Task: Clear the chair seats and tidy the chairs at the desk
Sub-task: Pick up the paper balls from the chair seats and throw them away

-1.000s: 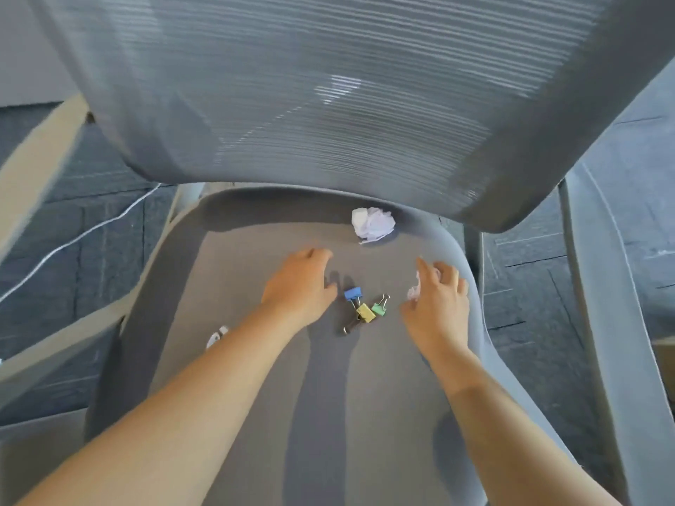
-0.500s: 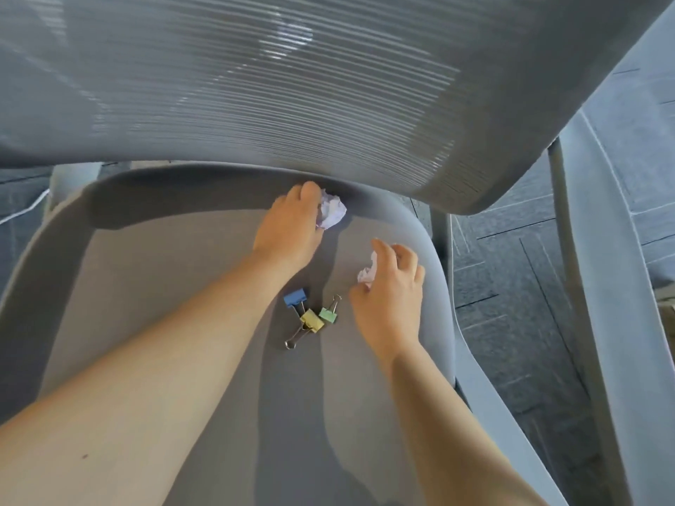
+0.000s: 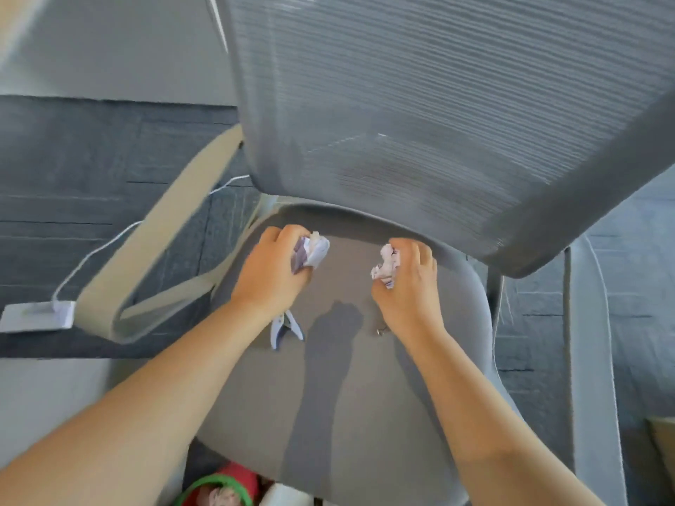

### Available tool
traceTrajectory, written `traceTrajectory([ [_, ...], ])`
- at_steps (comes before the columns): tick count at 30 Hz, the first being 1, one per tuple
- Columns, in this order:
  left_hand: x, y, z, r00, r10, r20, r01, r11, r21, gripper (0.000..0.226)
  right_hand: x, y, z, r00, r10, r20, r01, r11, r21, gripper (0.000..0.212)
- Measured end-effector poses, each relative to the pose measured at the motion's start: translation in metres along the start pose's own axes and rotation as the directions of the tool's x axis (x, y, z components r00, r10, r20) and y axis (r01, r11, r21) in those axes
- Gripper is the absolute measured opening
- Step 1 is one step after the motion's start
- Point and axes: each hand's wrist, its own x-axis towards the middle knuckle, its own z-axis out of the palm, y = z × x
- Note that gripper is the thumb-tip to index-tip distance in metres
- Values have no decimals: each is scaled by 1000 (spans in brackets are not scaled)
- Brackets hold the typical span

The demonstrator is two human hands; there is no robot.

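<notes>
Power strip (image 3: 38,315): white, on the dark carpet to the left of the chair with its cable trailing off — not part of the job.
Left hand (image 3: 272,275): now clenched on a crumpled paper ball (image 3: 313,248), lifted just clear of the seat near the rear edge; half a second ago this hand was only touching that ball where it lay under the backrest.
Clothes peg (image 3: 283,328): pale, lying on the seat just behind the left wrist, partly covered by it — not yet picked up.
Chair seat (image 3: 343,388): grey, with no loose paper left on the part that shows; both wads are now in the hands.
Binder clips: the coloured cluster seen a moment ago is hidden by the right hand; only a bit of a wire handle (image 3: 380,332) peeks out beside the wrist.
Right hand (image 3: 407,286): closed around a second paper wad (image 3: 385,266), as before, held above the seat under the mesh backrest (image 3: 438,122).
Meaning: the paper is cleared from this seat; I judge the peg and clips are what remains, then the chair itself wants tidying to the desk.
</notes>
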Motion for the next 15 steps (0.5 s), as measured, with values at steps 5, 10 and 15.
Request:
traceTrajectory([
  [5,-66,-21,-64,969,-152,-192,136,986,-93,40,-20,-75,0,960,-245,134,245,969,10,36],
  [10,-138,-43,-93,867,-352,-353,305,934,-184,39,-51,-122,19,843,-453,290,476,880,-7,36],
  [15,-229,-61,-76,688,-570,-450,475,822,-314,43,-113,-138,41,656,-582,480,625,776,87,39],
])
